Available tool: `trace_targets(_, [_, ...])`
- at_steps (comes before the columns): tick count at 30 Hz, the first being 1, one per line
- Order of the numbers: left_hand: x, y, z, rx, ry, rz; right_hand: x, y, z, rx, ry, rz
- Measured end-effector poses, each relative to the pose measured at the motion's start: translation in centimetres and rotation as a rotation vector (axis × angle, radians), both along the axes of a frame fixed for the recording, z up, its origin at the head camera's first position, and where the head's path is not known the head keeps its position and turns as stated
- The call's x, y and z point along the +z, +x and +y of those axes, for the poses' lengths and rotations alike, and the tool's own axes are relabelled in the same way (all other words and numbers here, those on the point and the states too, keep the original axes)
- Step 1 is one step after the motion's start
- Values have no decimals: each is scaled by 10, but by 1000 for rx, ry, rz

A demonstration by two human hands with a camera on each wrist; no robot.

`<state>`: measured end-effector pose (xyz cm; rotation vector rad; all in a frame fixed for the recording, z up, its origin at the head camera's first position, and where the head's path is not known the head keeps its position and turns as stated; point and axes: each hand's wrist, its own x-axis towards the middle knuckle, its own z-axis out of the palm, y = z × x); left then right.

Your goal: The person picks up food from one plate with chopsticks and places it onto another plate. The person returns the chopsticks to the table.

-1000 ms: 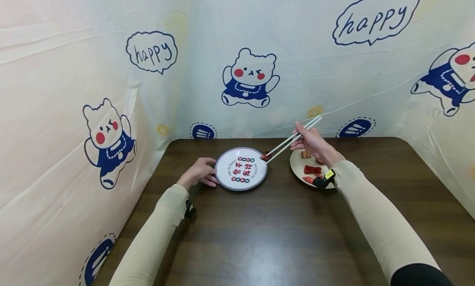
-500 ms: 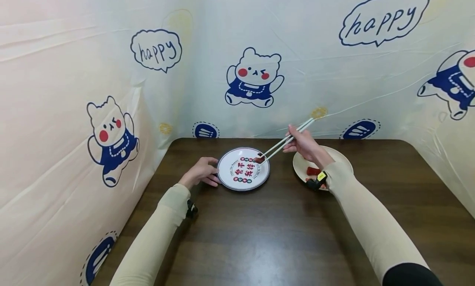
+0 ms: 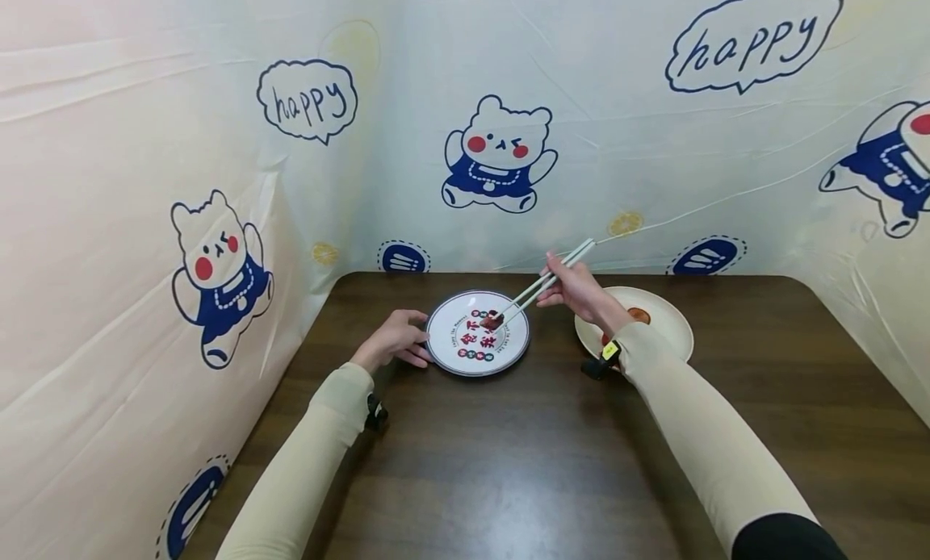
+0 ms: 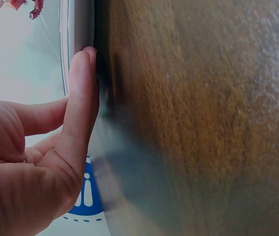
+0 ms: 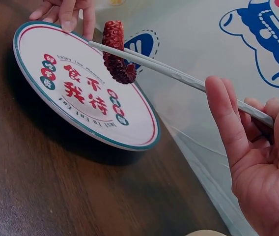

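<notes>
A pair of pale chopsticks point(image 3: 541, 290) is gripped by my right hand point(image 3: 581, 292). Between their tips they pinch a reddish-brown octopus tentacle piece point(image 5: 115, 54), curved and covered in suckers. It hangs over the white plate point(image 5: 31, 54), which has red characters and a dark rim. At the plate's left side my left hand point(image 3: 395, 338) touches the rim with extended fingers point(image 4: 79, 78). The cream plate point(image 3: 676, 326) to the right lies partly behind my right wrist. A round orange-brown food piece point(image 3: 639, 315) shows on it, and a bit of red beside the sleeve.
Both plates stand near the far edge of the dark wooden table point(image 3: 479, 455). A pale curtain point(image 3: 407, 165) printed with bears and "happy" bubbles hangs behind and along the left. Each wrist wears a small black camera, the right one point(image 3: 601, 361) with a yellow label.
My right hand has moved left, carrying the tentacle piece from the plate's right rim to over its middle. More of the cream plate's right side shows. My left hand stays at the rim.
</notes>
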<state>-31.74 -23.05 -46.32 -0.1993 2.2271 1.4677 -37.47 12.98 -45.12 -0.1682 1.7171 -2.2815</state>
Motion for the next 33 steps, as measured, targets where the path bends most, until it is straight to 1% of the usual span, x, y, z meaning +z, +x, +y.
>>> trace_targets(7, [-3,1,-1,5,-7,3,-9,1,-10,-7,-18,-4])
trace_targets(14, [-7,-1,-2,-1,-4,-1,-14,0,-18,-16,11,-20])
trace_targets(19, [-4,0,-1,4,-5,3,-14,0,-25,-24,53,-18])
trace_targets(26, [-4,-1,0,-7,-6,2,-19,2,-35,-41,45,-36])
trace_targets(29, [-5,-1,0,-5,-8,-1,-21,3,-39,-40,47,-45])
trace_targets(33, [-3,-2,-1,8,-12,0,-22,4,-45,-43,57,-34])
